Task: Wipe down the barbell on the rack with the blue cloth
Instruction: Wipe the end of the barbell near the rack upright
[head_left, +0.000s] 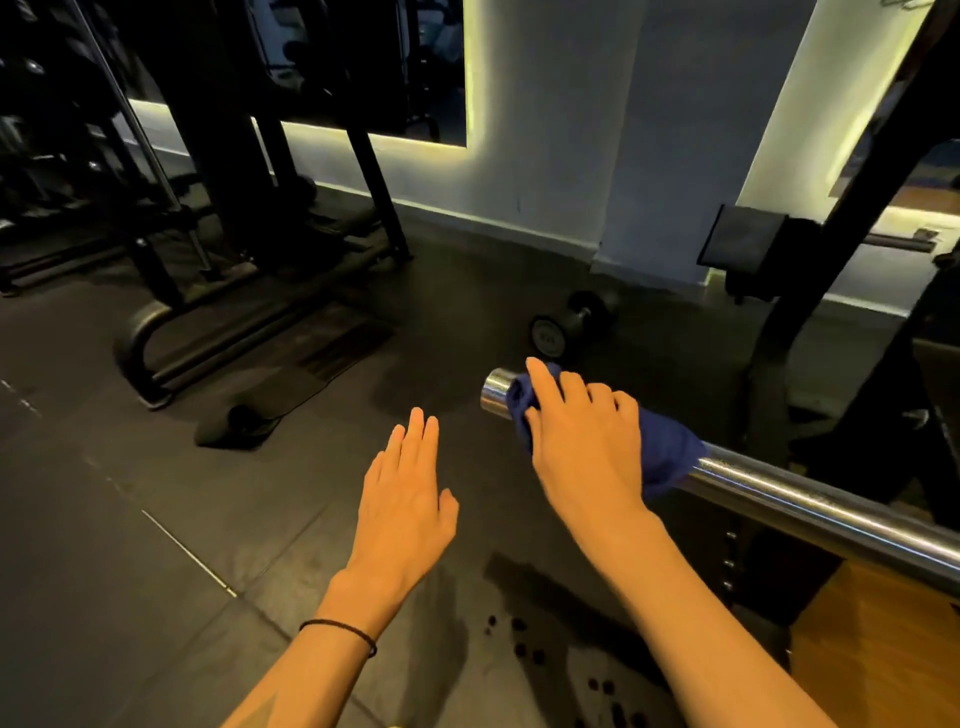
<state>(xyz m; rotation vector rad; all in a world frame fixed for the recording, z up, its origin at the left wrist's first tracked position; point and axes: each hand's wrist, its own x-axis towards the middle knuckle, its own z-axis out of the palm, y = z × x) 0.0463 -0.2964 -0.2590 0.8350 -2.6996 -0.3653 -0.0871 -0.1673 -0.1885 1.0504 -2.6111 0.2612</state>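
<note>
Right hand (582, 436) draped over the blue cloth (665, 457), fingers curled down around it and the chrome barbell sleeve (810, 506) beneath, so clamped on cloth and bar together. Wrapped that way, presumably, to press fabric against more of the round surface than a flat palm could reach. Index finger stretched ahead toward the sleeve's open end (493, 392), probably to steer the cloth over the last bare stretch of metal.

Cloth bunched near the sleeve's free end, a fold trailing back along the bar toward the rack upright (852, 218) (the dark post rising beyond the bar at the right). Barbell running from that free end back past the upright and out of view at the right edge; rest of its length unseen, so progress hard to judge beyond this end being under the cloth now.

Left hand (405, 499) hovering short of the sleeve's end, off the bar and below it, fingers straight and together, holding nothing, touching nothing. Likely kept free for balance, or ready to steady the bar.

Beyond the sleeve's end, on the dark rubber floor (130, 545), a black dumbbell (571, 322) lying on its side, well apart from the bar. Farther from the bar, dark machine frames (234, 156) against a lit wall.
</note>
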